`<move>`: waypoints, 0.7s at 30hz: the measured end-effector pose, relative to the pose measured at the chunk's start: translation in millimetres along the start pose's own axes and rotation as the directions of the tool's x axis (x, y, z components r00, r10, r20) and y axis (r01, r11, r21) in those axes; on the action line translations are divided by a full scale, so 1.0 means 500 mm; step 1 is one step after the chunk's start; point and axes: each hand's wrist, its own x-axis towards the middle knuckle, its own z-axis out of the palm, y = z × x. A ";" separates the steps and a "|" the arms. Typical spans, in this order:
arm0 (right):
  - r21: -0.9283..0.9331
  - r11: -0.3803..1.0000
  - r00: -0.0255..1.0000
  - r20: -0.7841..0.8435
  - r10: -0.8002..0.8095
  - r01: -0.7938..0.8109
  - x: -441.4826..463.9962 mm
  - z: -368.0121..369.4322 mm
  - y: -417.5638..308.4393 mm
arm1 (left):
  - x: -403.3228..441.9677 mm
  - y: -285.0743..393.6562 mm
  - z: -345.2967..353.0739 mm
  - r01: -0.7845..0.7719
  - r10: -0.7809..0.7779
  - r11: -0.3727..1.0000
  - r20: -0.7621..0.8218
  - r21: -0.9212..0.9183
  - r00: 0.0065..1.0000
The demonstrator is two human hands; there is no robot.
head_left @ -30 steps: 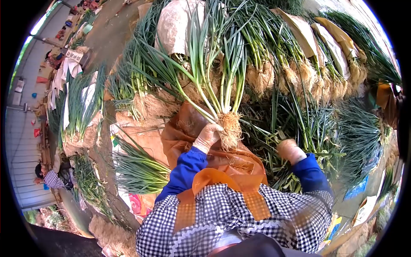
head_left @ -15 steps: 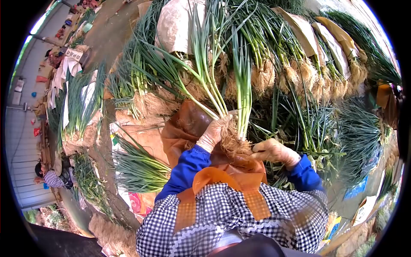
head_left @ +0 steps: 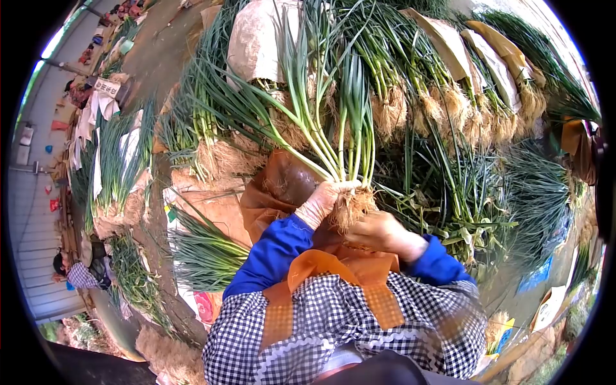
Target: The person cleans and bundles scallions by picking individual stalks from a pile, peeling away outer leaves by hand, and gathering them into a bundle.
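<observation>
A small bunch of green onions (head_left: 357, 138) stands leaves-up in front of my chest, its long leaves fanning up and to the left. My left hand (head_left: 322, 201) is closed round the white stems just above the roots. The tangled tan roots (head_left: 353, 206) hang below that grip. My right hand (head_left: 383, 232) is at the lower right edge of the roots with its fingers curled in against them; the fingertips are partly hidden. An orange see-through apron (head_left: 256, 215) lies beneath both hands.
Green onions with roots toward me line the far side (head_left: 391, 109), partly under pale sacks (head_left: 256, 42). A loose bunch (head_left: 208, 253) lies left. A darker leafy heap (head_left: 449, 199) is at right. Another person (head_left: 82, 273) is at far left.
My right hand has moved left and in against the roots. The stems on the right side of the bunch have come together with the others in my left hand.
</observation>
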 end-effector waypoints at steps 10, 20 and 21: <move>0.528 0.420 0.528 0.063 0.847 -0.738 -0.089 -0.079 0.147 | 0.055 -0.024 -0.103 -0.048 0.049 0.999 0.108 -0.007 0.993; 0.891 0.092 0.610 0.227 0.760 -0.445 -0.004 -0.004 0.221 | -0.092 0.081 0.023 -0.226 0.223 0.968 -0.036 -0.113 0.974; 0.911 0.118 0.625 0.173 0.761 -0.396 0.018 0.008 0.187 | -0.040 0.024 -0.043 -0.080 0.123 0.947 0.120 -0.312 0.985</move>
